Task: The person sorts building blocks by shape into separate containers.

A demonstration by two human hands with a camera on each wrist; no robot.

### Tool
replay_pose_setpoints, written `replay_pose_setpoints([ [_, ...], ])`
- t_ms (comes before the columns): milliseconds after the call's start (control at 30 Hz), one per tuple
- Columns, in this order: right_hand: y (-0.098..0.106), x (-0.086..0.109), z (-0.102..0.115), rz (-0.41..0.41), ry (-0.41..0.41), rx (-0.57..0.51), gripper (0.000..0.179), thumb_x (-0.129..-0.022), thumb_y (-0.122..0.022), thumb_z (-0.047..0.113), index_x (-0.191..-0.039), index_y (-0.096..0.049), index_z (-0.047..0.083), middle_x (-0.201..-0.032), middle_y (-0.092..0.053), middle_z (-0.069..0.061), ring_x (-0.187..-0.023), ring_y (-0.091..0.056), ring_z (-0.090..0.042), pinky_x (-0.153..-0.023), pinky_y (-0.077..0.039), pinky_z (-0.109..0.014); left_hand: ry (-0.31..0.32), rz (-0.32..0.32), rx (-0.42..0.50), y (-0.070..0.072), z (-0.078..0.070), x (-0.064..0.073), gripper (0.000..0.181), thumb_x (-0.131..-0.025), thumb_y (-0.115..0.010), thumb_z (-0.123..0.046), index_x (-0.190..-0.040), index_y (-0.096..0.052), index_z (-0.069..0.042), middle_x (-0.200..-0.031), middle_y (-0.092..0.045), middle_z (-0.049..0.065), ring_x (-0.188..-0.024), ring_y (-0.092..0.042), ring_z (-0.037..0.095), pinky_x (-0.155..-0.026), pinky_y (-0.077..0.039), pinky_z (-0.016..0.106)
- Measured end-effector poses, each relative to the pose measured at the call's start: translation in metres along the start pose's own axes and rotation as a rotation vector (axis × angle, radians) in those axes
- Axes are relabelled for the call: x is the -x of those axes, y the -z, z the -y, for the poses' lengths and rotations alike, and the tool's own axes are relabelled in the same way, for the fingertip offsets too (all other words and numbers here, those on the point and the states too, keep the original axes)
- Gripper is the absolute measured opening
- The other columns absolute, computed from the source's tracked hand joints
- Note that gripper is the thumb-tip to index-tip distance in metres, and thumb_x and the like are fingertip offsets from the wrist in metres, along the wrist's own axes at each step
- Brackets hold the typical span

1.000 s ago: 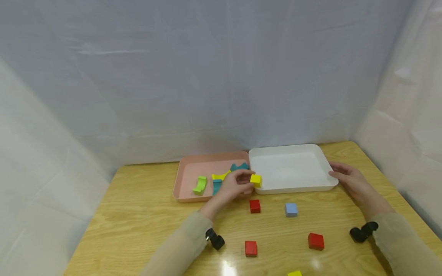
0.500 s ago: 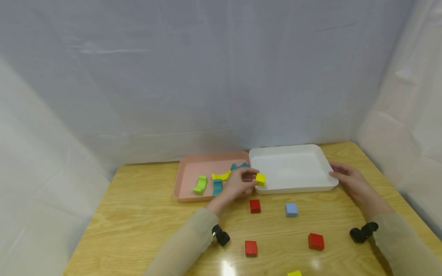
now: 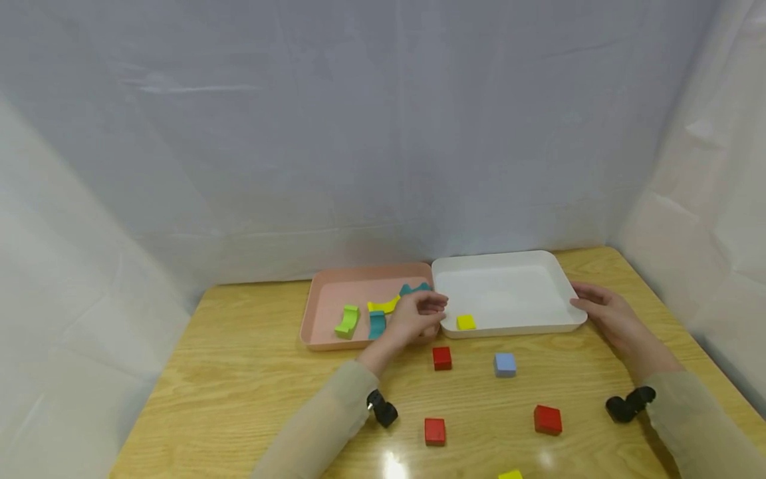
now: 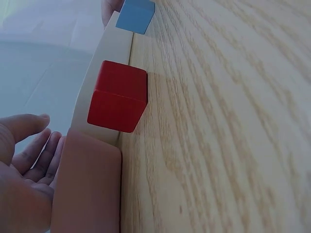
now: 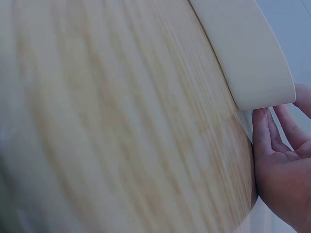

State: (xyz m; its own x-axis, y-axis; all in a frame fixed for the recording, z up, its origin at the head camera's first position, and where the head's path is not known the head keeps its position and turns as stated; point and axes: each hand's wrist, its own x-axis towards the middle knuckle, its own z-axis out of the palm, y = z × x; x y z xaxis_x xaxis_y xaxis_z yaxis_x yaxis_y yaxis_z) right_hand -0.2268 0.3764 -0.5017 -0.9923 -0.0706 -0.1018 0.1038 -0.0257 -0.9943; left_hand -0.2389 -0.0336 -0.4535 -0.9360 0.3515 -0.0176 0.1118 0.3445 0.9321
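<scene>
A yellow cube [image 3: 466, 322] lies in the near left corner of the white tray [image 3: 509, 289]. My left hand [image 3: 413, 318] hovers over the seam between the pink tray [image 3: 326, 293] and the white one, thumb and fingers apart with nothing between them. In the left wrist view, that hand [image 4: 26, 165] shows spread fingers behind the pink tray's wall. My right hand [image 3: 613, 322] holds the white tray's right edge. The right wrist view has its fingers [image 5: 262, 131] against the outer wall and the thumb at the rim, partly hidden.
The pink tray holds a green curved block [image 3: 347, 322], a yellow curved block [image 3: 384, 305] and teal pieces [image 3: 377, 324]. In front lie red cubes [image 3: 441, 358], [image 3: 435, 432], [image 3: 547, 420], a light blue cube [image 3: 505, 364] and another yellow block [image 3: 510, 474] at the frame's bottom edge.
My left hand carried the yellow cube slightly right over the white tray's edge, then let it go; the cube now lies inside. My right hand has stayed at the tray's right edge.
</scene>
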Motion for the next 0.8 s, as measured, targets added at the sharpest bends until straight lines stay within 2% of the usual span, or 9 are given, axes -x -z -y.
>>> replay_pose_setpoints([
  [233,0.001,0.0,-0.001,0.005,-0.005,-0.012,0.034,-0.105,-0.065,0.006,-0.112,-0.071,0.039,-0.108,-0.07,0.029,-0.099,-0.064,0.012,-0.084,-0.054,-0.006,0.007,0.003,0.024,0.001,-0.002,0.002,0.027,-0.1,-0.073,-0.004,-0.126,-0.075,-0.001,-0.127,-0.075,0.018,-0.111,-0.074,0.031,-0.098,-0.063,0.034],
  [633,0.001,0.001,-0.001,-0.009,-0.003,-0.01,0.033,-0.105,-0.066,0.007,-0.112,-0.071,0.038,-0.108,-0.07,0.03,-0.099,-0.063,0.012,-0.085,-0.052,-0.005,-0.035,0.039,0.043,0.008,-0.005,0.005,0.029,-0.102,-0.07,-0.004,-0.13,-0.071,0.003,-0.129,-0.073,0.021,-0.114,-0.072,0.034,-0.096,-0.063,0.033],
  [800,0.0,0.002,-0.001,-0.001,0.018,-0.032,0.035,-0.105,-0.065,0.004,-0.111,-0.073,0.038,-0.108,-0.071,0.028,-0.098,-0.065,0.011,-0.084,-0.053,-0.006,-0.038,0.055,0.05,0.011,-0.006,0.008,0.029,-0.103,-0.069,-0.007,-0.131,-0.071,0.001,-0.131,-0.072,0.02,-0.116,-0.071,0.034,-0.097,-0.062,0.033],
])
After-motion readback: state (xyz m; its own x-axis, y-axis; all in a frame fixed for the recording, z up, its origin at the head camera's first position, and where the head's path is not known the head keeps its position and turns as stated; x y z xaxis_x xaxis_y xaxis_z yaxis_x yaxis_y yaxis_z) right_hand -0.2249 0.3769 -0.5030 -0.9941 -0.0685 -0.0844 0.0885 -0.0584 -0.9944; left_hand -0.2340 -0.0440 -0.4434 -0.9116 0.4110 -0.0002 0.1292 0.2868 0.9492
